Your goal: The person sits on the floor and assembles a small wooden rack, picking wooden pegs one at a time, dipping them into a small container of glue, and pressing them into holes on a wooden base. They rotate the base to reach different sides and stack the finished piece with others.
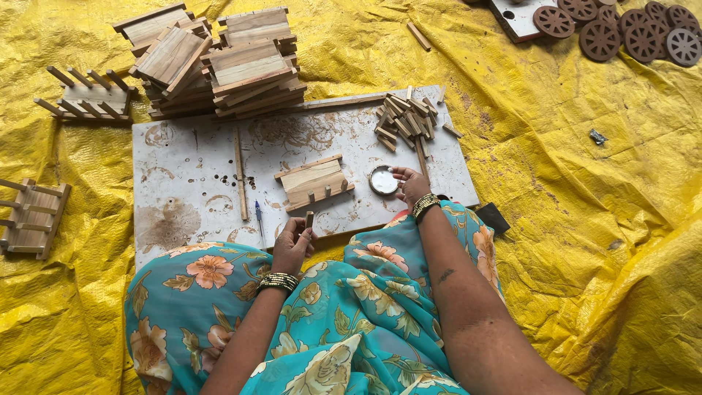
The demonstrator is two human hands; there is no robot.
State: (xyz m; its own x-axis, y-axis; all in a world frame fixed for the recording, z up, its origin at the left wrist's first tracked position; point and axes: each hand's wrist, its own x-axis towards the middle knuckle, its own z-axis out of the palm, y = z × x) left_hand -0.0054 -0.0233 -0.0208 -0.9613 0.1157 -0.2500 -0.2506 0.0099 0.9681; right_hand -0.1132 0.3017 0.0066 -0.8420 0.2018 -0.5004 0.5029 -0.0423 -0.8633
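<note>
Floral teal cloth over the lap is sitting closest, left hand (292, 245) pinching a small wooden peg (309, 219) and right hand (409, 183) resting loosely open by the little round tin (382, 180), while one slatted piece (314, 183) on the surface (183, 175) is looking half pegged beside a big finished stack (219, 62)

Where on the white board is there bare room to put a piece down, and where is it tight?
The white board lies bare on its left half, between the stacked wooden frames and the long thin stick. A smaller patch lies between the part-built frame and the pile of small pegs. It is crowded around the round tin by the right hand.
</note>
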